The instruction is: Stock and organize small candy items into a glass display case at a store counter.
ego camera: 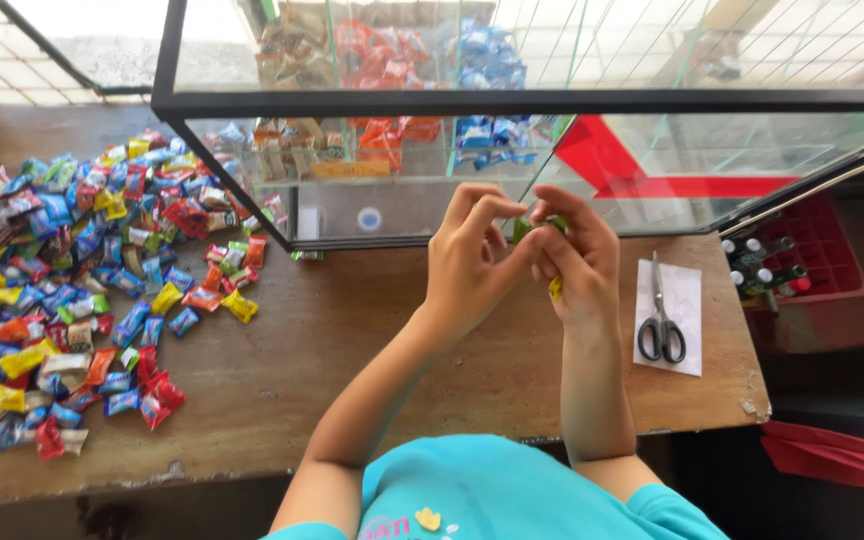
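Left hand (467, 262) and right hand (574, 262) fingers pinch one small green-wrapped sweet (525, 229); heaped colourful wrapped sweets (72, 290) lie untouched on the wooden worktop (352, 350).

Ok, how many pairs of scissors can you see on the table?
1. The scissors lie on a white sheet of paper at the right end of the wooden table, right of both hands. Others may be hidden.

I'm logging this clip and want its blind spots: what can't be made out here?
Head view only:
- Small green-yellow piece: mostly hidden by left hand and right hand.
- Candy pile: cut off by left edge.
- Sorted candies in glass case: blurred by reflections.
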